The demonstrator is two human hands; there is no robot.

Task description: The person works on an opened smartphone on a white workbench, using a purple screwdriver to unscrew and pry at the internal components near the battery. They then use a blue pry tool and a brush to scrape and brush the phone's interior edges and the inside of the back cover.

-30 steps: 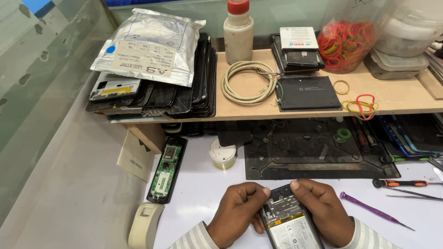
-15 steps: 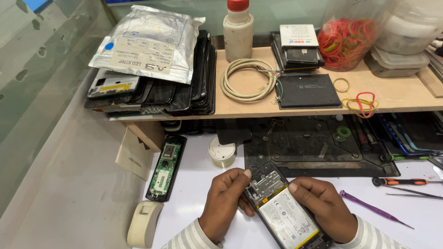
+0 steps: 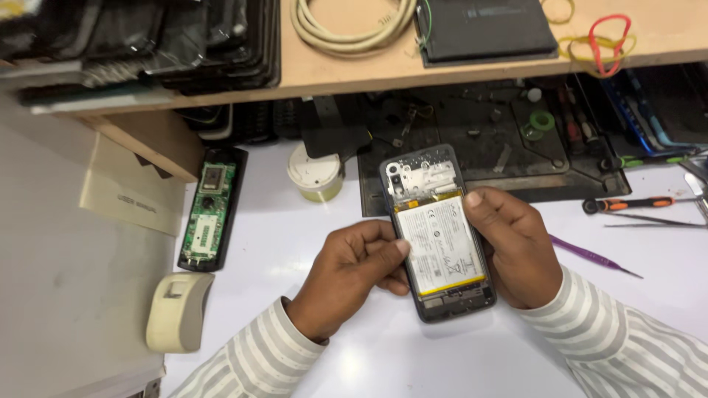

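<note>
back cover already off the opened smartphone (image 3: 439,232); white battery (image 3: 440,239) sits in place. left hand (image 3: 354,269) and right hand (image 3: 516,247) both grip its edges.

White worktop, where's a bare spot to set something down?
Bare patches: between the open circuit-board case and the left hand; below the opened phone, between the sleeves; right of the right hand, below the purple tool. Crowded: black mat and screwdrivers.

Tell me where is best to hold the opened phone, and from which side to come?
Probably by its long side edges, as the left hand and right hand do now: the opened phone lies face down, its battery exposed, so fingers should stay off the middle.
</note>
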